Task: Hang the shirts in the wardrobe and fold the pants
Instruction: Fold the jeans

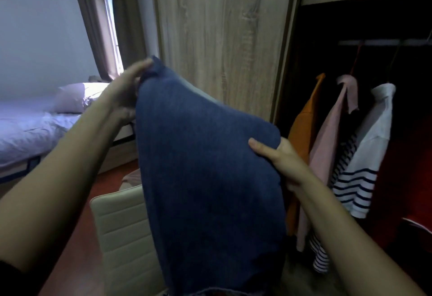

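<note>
We hold the blue denim pants [205, 160] up in mid frame, folded over, in front of the light wood-grain wardrobe door [222, 34].

Left hand [125, 92], left of centre: it pinches the top corner of the pants. One finger lies along the edge up to the tip of the corner; the other fingers are hidden behind the cloth.

Right hand [281, 158], right of centre and lower than the left: it grips the right edge, with the thumb on the front face and the fingers behind, out of sight.

The top edge runs as a slope from the left grip down to the right grip. The rest of the cloth hangs below both hands to the bottom edge of the frame, in front of the beige padded chair [124, 225] at lower left.

Right side of the frame: an open, dark wardrobe bay. An orange shirt [304, 132], a pink shirt [332, 137] and a white shirt with navy stripes [371, 151] hang side by side from the rail [383, 43], just right of the right hand.

Left of the frame: a bed with white sheets [35, 130], with a grey curtain [93, 27] above it.
</note>
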The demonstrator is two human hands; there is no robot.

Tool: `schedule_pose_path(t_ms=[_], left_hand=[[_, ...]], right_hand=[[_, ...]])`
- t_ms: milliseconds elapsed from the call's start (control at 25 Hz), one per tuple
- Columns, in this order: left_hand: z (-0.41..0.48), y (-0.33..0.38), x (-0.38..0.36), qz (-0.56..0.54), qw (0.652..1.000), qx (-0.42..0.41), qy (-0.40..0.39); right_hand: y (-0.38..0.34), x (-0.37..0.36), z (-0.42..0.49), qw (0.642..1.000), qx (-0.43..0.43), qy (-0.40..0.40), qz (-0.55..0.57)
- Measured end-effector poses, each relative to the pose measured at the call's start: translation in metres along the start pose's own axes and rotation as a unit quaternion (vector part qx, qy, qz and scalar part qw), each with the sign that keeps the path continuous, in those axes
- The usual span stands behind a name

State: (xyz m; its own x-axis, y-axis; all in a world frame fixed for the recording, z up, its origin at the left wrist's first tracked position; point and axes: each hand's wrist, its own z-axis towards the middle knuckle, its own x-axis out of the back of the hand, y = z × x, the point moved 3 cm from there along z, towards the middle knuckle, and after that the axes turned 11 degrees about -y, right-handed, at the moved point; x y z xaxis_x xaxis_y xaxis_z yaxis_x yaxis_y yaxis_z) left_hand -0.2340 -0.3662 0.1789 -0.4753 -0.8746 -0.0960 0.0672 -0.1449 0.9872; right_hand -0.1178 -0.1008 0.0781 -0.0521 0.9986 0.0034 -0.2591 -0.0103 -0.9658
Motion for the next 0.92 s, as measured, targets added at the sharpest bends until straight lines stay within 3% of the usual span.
schedule_pose_path(t_ms=[80,280,400,520,640,760,840,920], left_hand=[[-0.015,-0.035,-0.004,-0.121,0.991,-0.006,-0.048],[-0.042,-0.134,-0.029,-0.095,0.980,0.167,-0.060],[-0.033,-0.133,-0.020,-0.112,0.984,0.126,-0.054],[-0.034,-0.138,-0.021,-0.136,0.975,0.124,-0.124],[-0.038,-0.147,-0.032,-0.041,0.974,0.155,-0.158],[-0.027,-0.138,-0.040,0.022,0.987,0.104,-0.118],[-0.017,-0.132,-0.037,0.001,0.992,0.101,-0.077],[-0.013,-0.134,-0.034,-0.057,0.987,0.123,-0.084]], right_hand=[[-0.004,0.007,0.003,0.999,-0.005,0.018,0.032],[0.023,0.023,-0.004,0.997,-0.073,0.036,-0.006],[0.037,0.040,-0.021,0.994,-0.104,-0.039,0.017],[0.053,0.048,-0.036,0.983,-0.139,-0.094,0.077],[0.070,0.045,-0.038,0.983,-0.151,-0.077,0.068],[0.056,0.046,-0.031,0.990,-0.108,-0.045,0.080],[0.047,0.046,-0.028,0.980,-0.088,-0.051,0.172],[0.048,0.044,-0.030,0.969,-0.091,-0.059,0.221]])
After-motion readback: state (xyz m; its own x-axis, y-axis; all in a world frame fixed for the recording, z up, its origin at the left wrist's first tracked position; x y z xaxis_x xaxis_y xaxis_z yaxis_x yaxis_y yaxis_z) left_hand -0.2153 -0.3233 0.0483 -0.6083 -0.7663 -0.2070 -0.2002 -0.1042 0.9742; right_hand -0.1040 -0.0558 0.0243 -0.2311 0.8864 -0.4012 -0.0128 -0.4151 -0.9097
